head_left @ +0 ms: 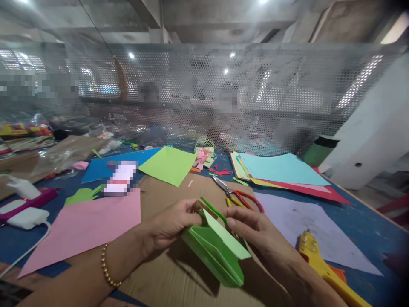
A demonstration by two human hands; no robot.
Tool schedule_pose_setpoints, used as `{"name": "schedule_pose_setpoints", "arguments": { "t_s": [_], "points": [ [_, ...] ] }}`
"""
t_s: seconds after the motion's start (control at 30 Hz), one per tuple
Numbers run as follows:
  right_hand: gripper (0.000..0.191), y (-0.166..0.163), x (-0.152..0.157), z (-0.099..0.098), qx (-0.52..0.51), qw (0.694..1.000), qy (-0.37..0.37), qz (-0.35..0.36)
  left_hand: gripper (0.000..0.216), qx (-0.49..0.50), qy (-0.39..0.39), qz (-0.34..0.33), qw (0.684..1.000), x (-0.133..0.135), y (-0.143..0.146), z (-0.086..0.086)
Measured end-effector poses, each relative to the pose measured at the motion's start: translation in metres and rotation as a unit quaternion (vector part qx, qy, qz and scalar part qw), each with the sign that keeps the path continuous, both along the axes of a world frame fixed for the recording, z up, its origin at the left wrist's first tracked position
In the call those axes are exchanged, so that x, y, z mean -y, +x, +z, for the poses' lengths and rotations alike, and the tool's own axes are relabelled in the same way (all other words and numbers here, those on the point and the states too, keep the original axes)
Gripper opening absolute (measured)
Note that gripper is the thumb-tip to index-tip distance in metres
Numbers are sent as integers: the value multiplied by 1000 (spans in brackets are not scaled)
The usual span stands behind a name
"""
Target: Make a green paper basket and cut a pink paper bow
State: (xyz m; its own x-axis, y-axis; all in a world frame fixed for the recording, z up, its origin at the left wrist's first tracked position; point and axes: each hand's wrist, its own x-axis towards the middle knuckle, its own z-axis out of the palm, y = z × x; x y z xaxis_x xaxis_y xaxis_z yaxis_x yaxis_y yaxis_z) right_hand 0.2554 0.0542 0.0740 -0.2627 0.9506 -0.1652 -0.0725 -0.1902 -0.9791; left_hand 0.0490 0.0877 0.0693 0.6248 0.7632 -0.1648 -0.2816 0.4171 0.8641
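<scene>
A folded light-green paper pouch [212,258], gaping on the side toward me, is held above the brown cardboard. My left hand [177,221] is closed on its far upper corner, thumb bent against the paper. A narrow darker-green paper strip [212,209] runs along the pouch's upper edge. My right hand [247,226] pinches the strip's right end between thumb and fingers. Just beyond my right hand lie scissors [223,186] with orange-red handles, beside a yellow-handled part. To the right, a yellow glue gun [315,256] rests partly on a lilac sheet.
Pink [105,230], lime [171,164] and blue [96,168] sheets lie on the left and ahead. Stacked coloured paper [284,168] sits at the right. A phone [120,179], white chargers [30,217] and a green cup-like container [319,151] stand around. A perforated metal screen [191,94] closes the back.
</scene>
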Motion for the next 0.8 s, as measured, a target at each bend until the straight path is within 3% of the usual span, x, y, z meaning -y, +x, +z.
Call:
{"name": "schedule_pose_setpoints", "arguments": {
  "t_s": [0.23, 0.53, 0.7, 0.8],
  "points": [
    [41, 2, -3, -4, -53, 997, -41, -24, 27, 29, 5, -8, 1000, -4, -2, 0],
    [43, 2, -5, -1, -75, 994, -10, -81, 15, -7, 11, 18, 1000, -5, -2, 0],
    [54, -6, -2, 1, 67, 993, 46, -86, 16, -28, 16, 19, 999, -1, 2, -2],
    [47, -8, -1, 4, 225, 963, 129, -72, 16, -12, 23, 0, 1000, 1, 5, -5]
  ]
}}
